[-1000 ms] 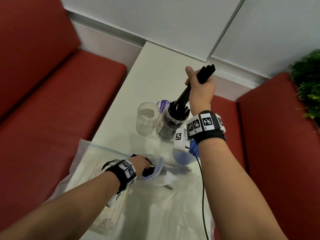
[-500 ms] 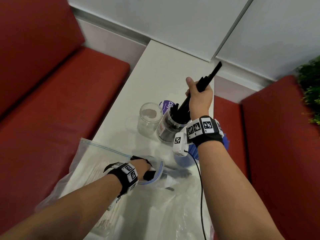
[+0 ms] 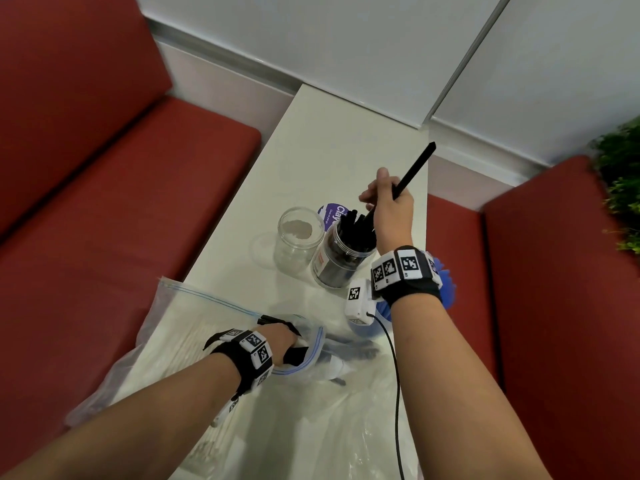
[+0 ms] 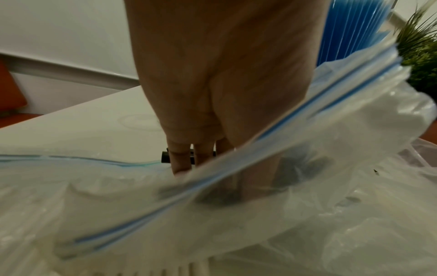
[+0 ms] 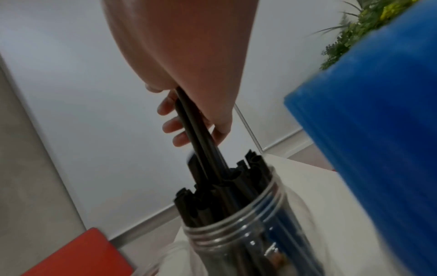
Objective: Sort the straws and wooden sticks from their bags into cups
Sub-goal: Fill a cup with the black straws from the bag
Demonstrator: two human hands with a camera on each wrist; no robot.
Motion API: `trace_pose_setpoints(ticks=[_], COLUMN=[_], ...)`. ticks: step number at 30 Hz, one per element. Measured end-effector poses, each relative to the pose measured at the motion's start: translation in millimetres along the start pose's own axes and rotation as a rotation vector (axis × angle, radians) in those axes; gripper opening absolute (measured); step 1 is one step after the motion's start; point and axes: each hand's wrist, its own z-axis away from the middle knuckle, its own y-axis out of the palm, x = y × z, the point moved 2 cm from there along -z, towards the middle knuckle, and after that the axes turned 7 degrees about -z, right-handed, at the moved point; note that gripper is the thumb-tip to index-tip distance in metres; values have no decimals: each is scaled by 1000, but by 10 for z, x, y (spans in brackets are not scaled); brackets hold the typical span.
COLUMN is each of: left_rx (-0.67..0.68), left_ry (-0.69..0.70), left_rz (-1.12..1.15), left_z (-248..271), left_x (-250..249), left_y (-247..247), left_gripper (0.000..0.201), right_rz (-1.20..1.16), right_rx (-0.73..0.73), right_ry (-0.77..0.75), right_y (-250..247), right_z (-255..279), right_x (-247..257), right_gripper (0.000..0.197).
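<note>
My right hand (image 3: 389, 202) (image 5: 189, 119) grips black straws (image 3: 414, 169) (image 5: 198, 142) whose lower ends reach into a clear jar (image 3: 341, 259) (image 5: 238, 233) packed with black straws. An empty clear jar (image 3: 298, 240) stands just left of it. My left hand (image 3: 282, 339) (image 4: 201, 155) reaches into the mouth of a clear zip bag (image 3: 304, 351) (image 4: 236, 186) lying on the white table (image 3: 329, 133); its fingers curl round something black, partly hidden by plastic. A second zip bag (image 3: 180, 341) of pale sticks lies at the left.
A blue ribbed cup (image 3: 446, 282) (image 5: 378, 130) stands under my right wrist. A purple lid (image 3: 334, 213) lies behind the jars. Red bench cushions (image 3: 121, 220) flank the narrow table, a white wall is behind, and a green plant (image 3: 623, 181) is at the far right.
The straw bundle in my right hand has slid down into the jar, so only one straw end now sticks out above the fist. My left hand has stayed in the bag.
</note>
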Motion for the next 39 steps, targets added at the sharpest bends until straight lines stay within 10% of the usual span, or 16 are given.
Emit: trace_pose_setpoints(ticks=[8, 14, 21, 32, 39], left_rx=[39, -27, -51, -71, -178], left_ry=[-57, -84, -79, -18, -64], left_rz=[31, 46, 78, 45, -198], left_z=[-67, -59, 40, 75, 46], left_x=[19, 17, 31, 15, 38], left_y=[93, 142, 83, 159, 248], left_gripper=[40, 41, 36, 40, 54], right_rz=[30, 231, 270, 590, 305], right_rx=[25, 113, 70, 182, -44], right_ry=[-143, 125, -14, 278, -170], right_y=[-137, -119, -108, -143, -6], right_z=[-8, 84, 16, 40, 124], right_x=[212, -104, -110, -200, 380], right_gripper=[32, 60, 59, 72, 9])
